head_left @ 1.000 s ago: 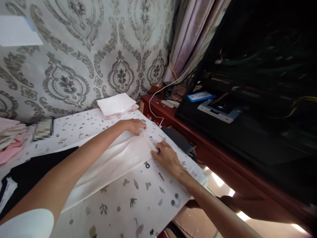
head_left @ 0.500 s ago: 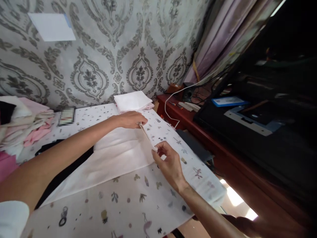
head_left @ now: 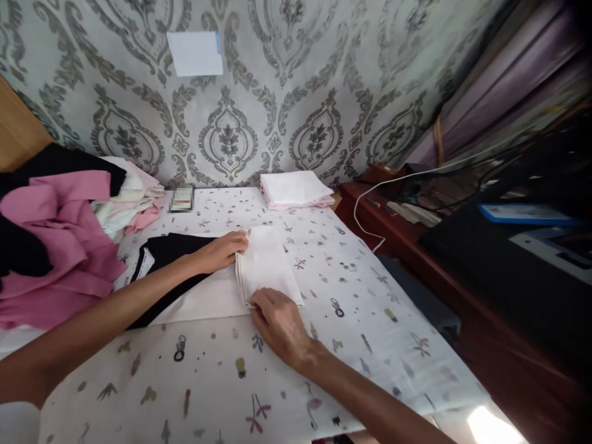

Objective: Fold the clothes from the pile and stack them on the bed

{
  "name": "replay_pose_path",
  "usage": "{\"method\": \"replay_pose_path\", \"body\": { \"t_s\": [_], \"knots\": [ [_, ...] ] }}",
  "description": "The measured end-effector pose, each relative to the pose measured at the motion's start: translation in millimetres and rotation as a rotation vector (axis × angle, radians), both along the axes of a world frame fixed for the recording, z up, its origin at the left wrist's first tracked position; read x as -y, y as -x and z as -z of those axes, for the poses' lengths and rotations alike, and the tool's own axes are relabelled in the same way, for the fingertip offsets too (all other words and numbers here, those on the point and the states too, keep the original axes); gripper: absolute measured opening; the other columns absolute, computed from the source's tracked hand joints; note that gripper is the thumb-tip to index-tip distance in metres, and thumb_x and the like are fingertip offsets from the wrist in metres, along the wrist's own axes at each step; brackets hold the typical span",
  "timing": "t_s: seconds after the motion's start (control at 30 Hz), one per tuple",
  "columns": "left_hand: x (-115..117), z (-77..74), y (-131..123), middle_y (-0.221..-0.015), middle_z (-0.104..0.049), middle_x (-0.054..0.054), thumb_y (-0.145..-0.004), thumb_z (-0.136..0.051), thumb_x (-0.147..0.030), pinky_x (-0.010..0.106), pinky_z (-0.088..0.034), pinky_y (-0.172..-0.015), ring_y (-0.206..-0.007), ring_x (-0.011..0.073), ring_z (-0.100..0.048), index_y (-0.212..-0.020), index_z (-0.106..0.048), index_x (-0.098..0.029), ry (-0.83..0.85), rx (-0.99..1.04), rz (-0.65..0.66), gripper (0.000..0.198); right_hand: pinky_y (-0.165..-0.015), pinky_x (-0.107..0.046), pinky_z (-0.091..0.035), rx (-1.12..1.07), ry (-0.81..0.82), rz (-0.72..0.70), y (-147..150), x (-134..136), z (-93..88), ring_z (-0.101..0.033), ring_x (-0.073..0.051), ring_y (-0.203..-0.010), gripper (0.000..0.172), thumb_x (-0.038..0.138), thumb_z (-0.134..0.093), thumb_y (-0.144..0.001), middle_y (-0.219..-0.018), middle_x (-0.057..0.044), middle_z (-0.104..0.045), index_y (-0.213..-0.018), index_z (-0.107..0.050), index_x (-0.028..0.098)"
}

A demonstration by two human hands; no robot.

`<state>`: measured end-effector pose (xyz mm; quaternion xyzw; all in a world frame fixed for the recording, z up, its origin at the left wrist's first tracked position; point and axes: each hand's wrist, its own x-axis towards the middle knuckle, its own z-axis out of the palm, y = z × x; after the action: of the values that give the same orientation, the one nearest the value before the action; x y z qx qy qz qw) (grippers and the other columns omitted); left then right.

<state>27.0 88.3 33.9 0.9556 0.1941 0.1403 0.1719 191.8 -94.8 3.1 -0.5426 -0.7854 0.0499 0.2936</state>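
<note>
A white garment [head_left: 269, 266] lies on the patterned sheet, its right end folded over to the left in layers. My left hand [head_left: 227, 251] is closed on the far corner of that folded edge. At the near corner, my right hand [head_left: 280, 324] pinches the same edge, fingers curled down. Left of the fold, a single white layer stretches toward black cloth [head_left: 178, 245] with a white label at its end. Whether the black cloth joins the white one is hidden under my left forearm.
A stack of folded white and pink cloth [head_left: 298, 188] sits by the wall. Loose pink clothes [head_left: 69, 228] and black ones heap at the left, near a small blurred rectangular item [head_left: 182, 198]. On the right stands a dark red desk [head_left: 393, 225] with a white cable [head_left: 365, 203].
The garment's right end has been turned over leftward, both hands carrying its edge. The camera view has swung left, showing more of the clothes heap.
</note>
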Motion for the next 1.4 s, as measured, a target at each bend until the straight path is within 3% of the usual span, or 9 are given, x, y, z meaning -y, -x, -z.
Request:
{"method": "replay_pose_path", "body": {
  "t_s": [0.27,0.4,0.53,0.67,0.77,0.9,1.03,1.17,1.4],
  "knots": [
    [6,-4.0,11,-0.118,-0.062,0.009,-0.076,-0.042,-0.002,0.041,-0.045,-0.100,-0.118,0.0247,-0.054,-0.091,-0.057,-0.021,-0.094,-0.073,-0.036,0.029,-0.066,-0.029,-0.042,0.124,0.015,-0.030,6,0,-6.8,-0.056,-0.019,-0.072,0.020,0.002,-0.052,-0.082,-0.078,-0.002,-0.062,-0.079,-0.052,0.022],
    [-2,-16.1,16,-0.102,-0.063,0.006,-0.071,-0.039,0.002,0.041,-0.046,-0.093,-0.102,0.0244,-0.057,-0.090,-0.056,-0.022,-0.138,0.002,-0.216,0.034,-0.064,-0.029,-0.043,0.060,0.076,-0.082,5,1,-13.7,-0.057,-0.018,-0.070,0.012,0.010,-0.059,-0.084,-0.077,-0.002,-0.062,-0.079,-0.056,0.021],
    [-16,-20.5,5,-0.095,-0.060,0.005,-0.079,-0.040,-0.005,0.037,-0.046,-0.087,-0.092,0.0221,-0.056,-0.095,-0.056,-0.021,-0.091,0.143,-0.361,0.027,-0.063,-0.028,-0.046,-0.035,0.111,-0.099,5,-5,-24.8,-0.058,-0.016,-0.067,0.009,0.016,-0.056,-0.090,-0.076,-0.002,-0.062,-0.082,-0.060,0.019],
    [-24,-4.2,-9,-0.097,-0.059,0.006,-0.087,-0.044,-0.014,0.037,-0.045,-0.088,-0.095,0.0226,-0.055,-0.096,-0.057,-0.020,-0.094,0.090,-0.287,0.017,-0.089,-0.038,-0.052,0.050,0.011,-0.079,14,-19,-19.6,-0.063,-0.025,-0.104,0.019,0.015,-0.051,-0.094,-0.112,-0.015,-0.069,-0.106,-0.066,0.013],
    [-26,11.7,-10,-0.099,-0.059,0.008,-0.091,-0.044,-0.016,0.038,-0.045,-0.086,-0.097,0.0246,-0.053,-0.092,-0.058,-0.020,-0.175,-0.084,-0.312,0.015,-0.111,-0.051,-0.041,0.184,0.022,-0.101,20,-24,-3.6,-0.048,-0.032,-0.135,0.037,0.022,-0.051,-0.097,-0.145,-0.020,-0.053,-0.131,-0.057,0.008],
    [-28,13.7,-12,-0.103,-0.062,0.010,-0.093,-0.043,-0.019,0.042,-0.045,-0.086,-0.101,0.0276,-0.054,-0.095,-0.060,-0.020,-0.225,-0.186,-0.376,0.018,-0.120,-0.052,-0.030,0.236,0.127,-0.143,22,-21,3.3,-0.034,-0.029,-0.147,0.047,0.032,-0.044,-0.102,-0.155,-0.017,-0.043,-0.144,-0.049,0.010],
    [-27,6.0,-34,-0.123,-0.063,0.014,-0.099,-0.038,-0.026,0.045,-0.039,-0.104,-0.120,0.0277,-0.053,-0.122,-0.057,-0.017,-0.194,-0.073,-0.266,0.031,-0.123,-0.050,-0.026,0.206,0.179,-0.090,23,-23,-9.8,-0.031,-0.026,-0.148,0.051,0.034,-0.036,-0.105,-0.158,-0.017,-0.038,-0.148,-0.044,0.009],
    [-26,15.0,-62,-0.163,-0.030,0.012,-0.102,-0.035,-0.040,0.042,-0.019,-0.120,-0.151,0.0232,-0.023,-0.152,-0.033,-0.018,-0.026,-0.173,-0.080,0.054,-0.124,-0.057,-0.016,0.252,0.303,-0.017,27,-30,-11.6,-0.020,-0.028,-0.152,0.060,0.042,-0.036,-0.104,-0.162,-0.018,-0.027,-0.153,-0.036,0.006],
    [-54,32.5,-96,-0.168,-0.011,0.006,-0.102,-0.024,-0.051,0.049,-0.002,-0.123,-0.155,0.0194,-0.004,-0.159,-0.019,-0.023,0.081,-0.382,-0.003,0.063,-0.123,-0.060,-0.013,0.261,0.352,-0.033,31,-29,-0.6,-0.013,-0.030,-0.153,0.064,0.047,-0.036,-0.104,-0.163,-0.018,-0.021,-0.155,-0.033,0.009]
  ]
}}
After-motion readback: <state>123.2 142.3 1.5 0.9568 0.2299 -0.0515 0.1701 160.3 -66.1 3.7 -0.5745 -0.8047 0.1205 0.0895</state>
